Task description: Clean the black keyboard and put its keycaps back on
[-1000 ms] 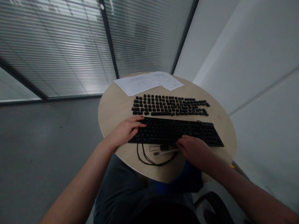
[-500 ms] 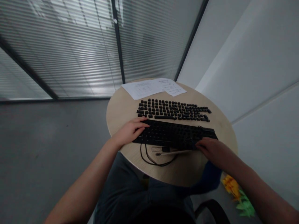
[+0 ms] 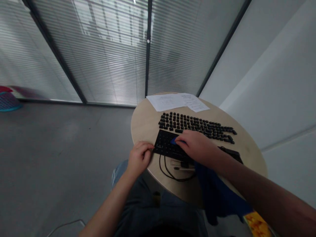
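Observation:
A black keyboard point(image 3: 166, 141) with its keycaps off lies across the round table. At its left end my left hand point(image 3: 140, 157) has its fingers closed on the keyboard's near left corner. My right hand point(image 3: 198, 144) grips a blue cloth point(image 3: 216, 192) and presses a bunched bit of it onto the keyboard's left half. The rest of the cloth hangs down over the table's near edge. My right forearm hides much of the keyboard's right side. Beyond the keyboard, loose black keycaps point(image 3: 195, 122) are laid out in rows.
Printed white papers point(image 3: 168, 102) lie at the far side of the wooden table point(image 3: 143, 123). A black cable point(image 3: 170, 177) loops by the near edge, beside a small brush-like tool point(image 3: 176, 168). A blue basket point(image 3: 9, 101) stands on the floor far left. Yellow flowers point(image 3: 258, 223) show at lower right.
My right hand has moved left along the keyboard with the blue cloth. My left hand has slid from the upper left part to the near left corner. The view has turned left.

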Motion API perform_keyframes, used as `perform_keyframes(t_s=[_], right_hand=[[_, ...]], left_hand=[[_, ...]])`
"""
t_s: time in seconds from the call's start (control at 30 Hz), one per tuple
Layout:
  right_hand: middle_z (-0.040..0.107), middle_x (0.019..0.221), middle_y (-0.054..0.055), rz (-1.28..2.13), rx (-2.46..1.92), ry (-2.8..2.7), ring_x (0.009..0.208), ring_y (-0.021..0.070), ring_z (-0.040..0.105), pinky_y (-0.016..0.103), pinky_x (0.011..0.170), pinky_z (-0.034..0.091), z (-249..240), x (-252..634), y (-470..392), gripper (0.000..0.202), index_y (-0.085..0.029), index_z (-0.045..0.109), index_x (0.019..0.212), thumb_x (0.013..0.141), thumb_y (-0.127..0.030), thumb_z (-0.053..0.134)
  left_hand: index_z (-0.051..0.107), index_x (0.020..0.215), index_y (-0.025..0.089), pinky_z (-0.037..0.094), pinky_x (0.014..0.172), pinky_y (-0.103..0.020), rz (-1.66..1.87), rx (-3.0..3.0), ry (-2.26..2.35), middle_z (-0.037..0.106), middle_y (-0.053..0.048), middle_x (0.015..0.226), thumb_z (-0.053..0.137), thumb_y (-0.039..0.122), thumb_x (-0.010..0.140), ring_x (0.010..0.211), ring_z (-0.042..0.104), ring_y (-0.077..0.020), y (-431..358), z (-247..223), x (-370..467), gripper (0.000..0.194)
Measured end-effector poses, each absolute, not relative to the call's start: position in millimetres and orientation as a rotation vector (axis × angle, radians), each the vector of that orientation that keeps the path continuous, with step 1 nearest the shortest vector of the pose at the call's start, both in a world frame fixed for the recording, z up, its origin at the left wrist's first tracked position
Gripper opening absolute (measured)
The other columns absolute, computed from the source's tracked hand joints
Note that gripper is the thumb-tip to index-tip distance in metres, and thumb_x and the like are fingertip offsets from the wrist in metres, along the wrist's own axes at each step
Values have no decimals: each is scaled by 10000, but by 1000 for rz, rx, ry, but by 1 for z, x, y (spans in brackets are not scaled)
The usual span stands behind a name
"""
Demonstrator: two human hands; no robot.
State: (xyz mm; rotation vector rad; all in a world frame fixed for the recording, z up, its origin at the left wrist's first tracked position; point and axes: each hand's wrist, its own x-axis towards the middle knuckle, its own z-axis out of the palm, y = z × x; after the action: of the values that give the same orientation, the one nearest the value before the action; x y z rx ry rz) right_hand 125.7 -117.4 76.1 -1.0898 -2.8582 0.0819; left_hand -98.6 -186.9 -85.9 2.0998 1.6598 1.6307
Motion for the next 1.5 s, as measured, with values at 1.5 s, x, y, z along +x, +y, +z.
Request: perform_keyframes(t_s=[1.5], right_hand=[[796, 1065, 58, 396, -1044, -2649, 1017, 216, 713, 316, 927, 497, 41, 80, -54, 192, -213, 797, 1014, 965, -224, 611]], left_hand=[[767, 922, 229, 516, 781, -390, 1614, 2434, 1516, 763, -67, 1019, 515, 104, 911, 886, 656, -208, -193, -93, -105, 281]])
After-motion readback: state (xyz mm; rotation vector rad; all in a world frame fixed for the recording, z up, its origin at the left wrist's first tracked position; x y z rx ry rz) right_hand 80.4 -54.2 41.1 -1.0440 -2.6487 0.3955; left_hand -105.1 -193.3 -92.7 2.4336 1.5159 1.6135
